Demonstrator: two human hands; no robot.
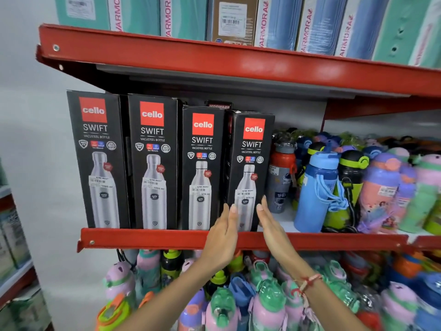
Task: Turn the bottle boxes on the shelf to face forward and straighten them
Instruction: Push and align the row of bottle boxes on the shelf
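Observation:
Several black Cello Swift bottle boxes stand upright in a row on the red middle shelf [148, 236], fronts facing me. The rightmost box [250, 163] is turned slightly, with its left side panel showing. My left hand [223, 235] is flat at that box's lower left corner, fingers straight and touching its front edge. My right hand [269, 223] is flat at the box's lower right corner, fingertips against its side. Neither hand holds anything. The box beside it on the left [201, 163] stands straight.
Loose coloured water bottles [317, 187] crowd the shelf right of the boxes. More bottles fill the shelf below [238, 295]. Tall teal and blue boxes [276, 22] line the upper shelf. Another rack [12, 247] stands at the far left.

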